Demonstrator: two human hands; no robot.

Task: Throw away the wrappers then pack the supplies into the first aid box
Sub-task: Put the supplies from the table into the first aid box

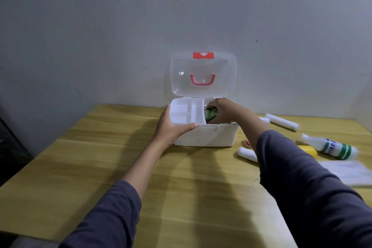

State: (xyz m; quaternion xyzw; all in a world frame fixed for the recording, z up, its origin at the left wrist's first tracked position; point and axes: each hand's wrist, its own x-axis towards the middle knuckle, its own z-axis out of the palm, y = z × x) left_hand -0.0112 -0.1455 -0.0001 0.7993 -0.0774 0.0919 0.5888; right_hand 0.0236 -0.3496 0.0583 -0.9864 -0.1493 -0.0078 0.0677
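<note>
Packing is under way. The first aid box (pixel 203 135) stands open at the far side of the bench (pixel 100 167), its clear lid (pixel 203 74) upright against the wall with the red handle showing. The left hand (pixel 173 127) steadies the box at its near-left corner, thumb along the front rim, its grip closed on the box edge beside the white divider tray (pixel 185 112). The right hand (pixel 221 109) reaches into the right-hand compartment, its grip closed on a green printed packet (pixel 210 116). The packet stands on edge, tilted, its long axis running roughly near to far and its upper end leaning toward the tray; its lower part is hidden inside the box.

The next move, as I judge it, is to let the packet settle flat or against the compartment wall, then release and withdraw without dragging it out.

Still waiting on the bench to the right of the box: a white-and-green bottle (pixel 332 147) lying on its side with its nozzle pointing left, a yellow item (pixel 309 151) beside it, two white gauze rolls (pixel 281 122) (pixel 246 154), and a flat white sheet (pixel 346 171).
</note>
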